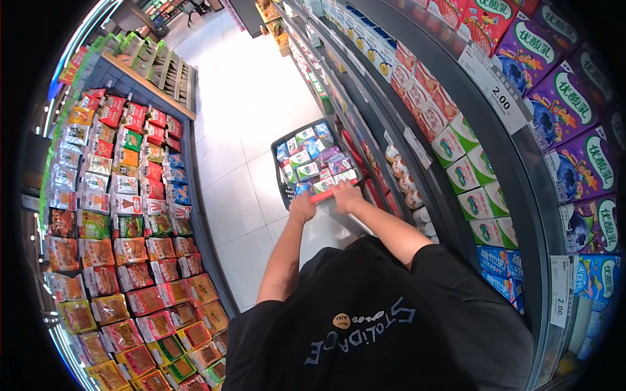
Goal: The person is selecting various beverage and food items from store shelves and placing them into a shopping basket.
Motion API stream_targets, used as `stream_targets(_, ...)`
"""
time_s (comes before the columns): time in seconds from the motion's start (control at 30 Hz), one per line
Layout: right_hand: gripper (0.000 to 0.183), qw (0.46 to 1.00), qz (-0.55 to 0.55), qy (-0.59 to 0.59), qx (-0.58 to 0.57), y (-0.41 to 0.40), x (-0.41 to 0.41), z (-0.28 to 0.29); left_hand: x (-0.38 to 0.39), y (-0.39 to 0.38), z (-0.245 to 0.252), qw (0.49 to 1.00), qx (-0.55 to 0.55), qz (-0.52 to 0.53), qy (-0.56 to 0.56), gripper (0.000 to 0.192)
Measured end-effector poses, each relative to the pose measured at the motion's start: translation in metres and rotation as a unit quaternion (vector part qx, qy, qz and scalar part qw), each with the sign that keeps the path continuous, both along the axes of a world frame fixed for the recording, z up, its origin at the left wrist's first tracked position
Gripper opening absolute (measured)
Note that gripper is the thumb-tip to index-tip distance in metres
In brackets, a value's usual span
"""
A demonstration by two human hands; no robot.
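Note:
Both of my hands are on the red handle (pixel 322 196) of a dark shopping cart basket. My left hand (pixel 302 207) wraps the handle's left end, and my right hand (pixel 346 195) grips it farther right. The black basket (pixel 277 168) holds several small drink cartons (pixel 307 170) in white and green, blue and purple packaging, lying in mixed directions. A blue carton (pixel 302 188) is close to my left hand. A white and green carton (pixel 323 185) lies just beyond the handle. Cartons lower in the basket are hidden.
Shelves at right hold purple drink cartons (pixel 570 110), white and green cartons (pixel 464 183) and price tags (pixel 495 90). Left, a dark rack (pixel 199 195) carries hanging packaged snacks (pixel 131 249). Between them runs a pale tiled floor (pixel 230 195). Far off, a person's legs (pixel 190 17) show.

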State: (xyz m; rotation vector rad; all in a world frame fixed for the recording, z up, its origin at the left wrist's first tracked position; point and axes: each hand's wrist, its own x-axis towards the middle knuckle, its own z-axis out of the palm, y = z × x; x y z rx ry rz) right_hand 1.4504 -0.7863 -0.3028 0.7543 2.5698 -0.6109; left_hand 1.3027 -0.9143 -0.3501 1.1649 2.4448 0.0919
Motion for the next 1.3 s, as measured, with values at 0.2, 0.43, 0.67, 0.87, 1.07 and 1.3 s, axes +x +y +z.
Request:
stream_targets(0.2,0.086,1.000,0.002,-0.001,0.021,-0.004,0.004,-0.004,0.012,-0.013,0.006,0.998,0.063,-0.023,0.001,0.033)
stream_targets(0.43,0.084,0.999,0.002,0.009,0.042,-0.009,0.007,-0.012,0.018,-0.022,0.004,0.992,0.117,-0.044,0.020,0.034)
stream_targets(0.67,0.085,0.999,-0.011,0.015,0.042,-0.015,0.008,-0.015,0.016,-0.027,-0.004,0.994,0.098,-0.043,0.022,0.041)
stream_targets(0.87,0.087,0.997,-0.019,0.030,0.062,-0.015,0.005,-0.017,0.007,-0.019,-0.002,0.997,0.055,-0.050,0.011,0.045)
stream_targets(1.07,0.083,0.998,-0.029,0.028,0.055,-0.016,0.001,-0.013,0.003,-0.017,-0.008,0.998,0.058,-0.027,0.012,0.053)
stream_targets(1.3,0.068,0.990,-0.073,0.112,0.054,-0.031,0.000,-0.014,0.009,-0.014,0.010,0.996,0.042,-0.035,0.078,0.049)
